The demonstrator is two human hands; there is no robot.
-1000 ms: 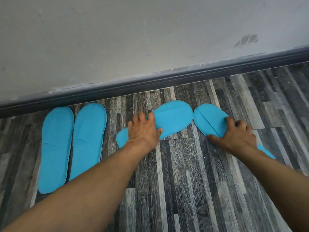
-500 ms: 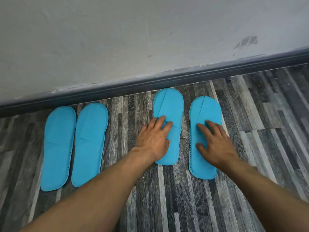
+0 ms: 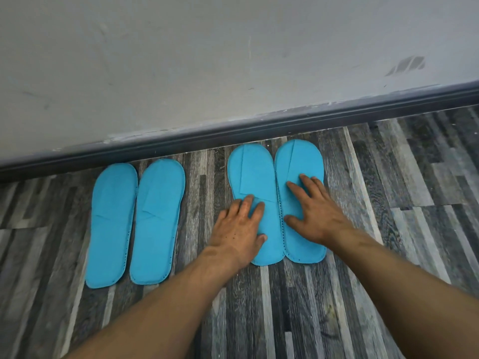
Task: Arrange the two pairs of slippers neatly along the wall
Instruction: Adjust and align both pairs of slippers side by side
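Note:
Two pairs of flat blue slippers lie on the floor with their toes toward the wall (image 3: 207, 60). The left pair, one slipper (image 3: 110, 224) beside the other (image 3: 156, 218), lies untouched. In the right pair, the third slipper (image 3: 252, 174) and fourth slipper (image 3: 298, 167) touch side by side, toes near the baseboard. My left hand (image 3: 237, 229) rests flat on the third slipper, fingers spread. My right hand (image 3: 316, 211) presses flat on the fourth slipper. Neither hand grips anything.
A dark grey baseboard (image 3: 181, 143) runs along the bottom of the wall, slanting up to the right. The floor (image 3: 388, 203) is grey wood-pattern planks. A plank-wide gap separates the two pairs.
The right pair has turned from lying crooked to pointing at the wall, then slid together until the two slippers touch. Both hands moved with them. The left pair stayed put.

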